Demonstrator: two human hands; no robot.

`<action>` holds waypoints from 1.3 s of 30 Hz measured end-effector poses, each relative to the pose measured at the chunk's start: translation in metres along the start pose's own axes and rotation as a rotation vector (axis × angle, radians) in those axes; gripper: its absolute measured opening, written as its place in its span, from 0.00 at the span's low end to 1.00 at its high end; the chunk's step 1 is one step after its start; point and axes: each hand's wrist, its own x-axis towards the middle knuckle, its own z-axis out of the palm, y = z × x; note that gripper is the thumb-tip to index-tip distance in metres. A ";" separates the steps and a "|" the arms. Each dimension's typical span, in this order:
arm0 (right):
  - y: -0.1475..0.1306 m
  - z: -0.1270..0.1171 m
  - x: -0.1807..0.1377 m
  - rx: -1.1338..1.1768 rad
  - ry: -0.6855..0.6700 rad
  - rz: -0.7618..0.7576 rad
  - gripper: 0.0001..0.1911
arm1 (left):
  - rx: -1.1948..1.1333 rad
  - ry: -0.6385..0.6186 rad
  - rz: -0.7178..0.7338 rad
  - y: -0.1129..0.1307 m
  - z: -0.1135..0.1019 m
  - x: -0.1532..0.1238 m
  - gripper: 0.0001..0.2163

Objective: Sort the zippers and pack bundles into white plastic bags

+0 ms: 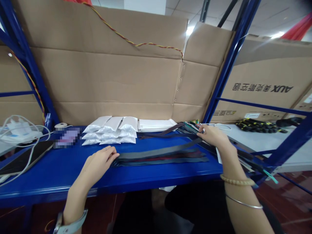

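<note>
The left hand (101, 162) lies half open, fingertips just touching a pile of flat, dark fabric strips (161, 157) on the glossy blue shelf (156, 177). Right of that pile, the right hand (212, 136) pinches a layered bundle of strips (187, 129); puffy white packets (109, 130) sit behind it!

Blue shelf (156, 175), with strips (158, 153) of grey, maroon and black, apparently.

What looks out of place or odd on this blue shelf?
A bundle of dark zipper strips by the right hand overhangs the blue shelf at its right end, teal tips sticking past the edge.
</note>
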 end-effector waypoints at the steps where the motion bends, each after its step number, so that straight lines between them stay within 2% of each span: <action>1: -0.006 0.005 0.002 -0.023 -0.004 -0.001 0.11 | -0.010 -0.010 -0.003 0.000 0.000 0.000 0.14; 4: -0.037 0.020 0.007 0.064 -0.027 -0.126 0.11 | -0.047 0.009 -0.020 0.000 0.000 0.001 0.14; 7: -0.087 0.038 0.015 0.319 -0.100 -0.362 0.12 | -0.085 0.041 -0.018 0.001 -0.001 0.001 0.14; 9: -0.123 0.055 0.022 0.370 -0.139 -0.437 0.13 | -0.111 0.044 -0.007 0.004 -0.002 0.000 0.13; 12: -0.166 0.080 0.035 0.426 -0.193 -0.492 0.14 | -0.147 0.048 0.012 0.010 -0.002 -0.002 0.12; 16: -0.195 0.105 0.048 0.480 -0.211 -0.448 0.13 | -0.173 0.050 0.034 0.015 -0.003 -0.004 0.11; 21: -0.195 0.106 0.051 0.536 -0.182 -0.417 0.07 | -0.189 0.088 0.036 0.013 -0.003 -0.003 0.11; 27: -0.160 0.068 0.036 0.631 -0.174 -0.523 0.08 | -0.251 0.167 0.002 0.017 0.002 0.000 0.11; 32: -0.134 0.035 0.008 0.877 -0.306 -0.699 0.10 | -0.359 0.171 -0.002 0.032 0.013 0.003 0.14; 36: -0.134 0.010 -0.013 0.953 -0.430 -0.786 0.11 | -0.482 0.139 0.015 0.047 0.021 0.005 0.15; 39: -0.139 -0.003 -0.026 0.974 -0.475 -0.805 0.11 | -0.586 0.141 -0.042 0.056 0.026 0.006 0.15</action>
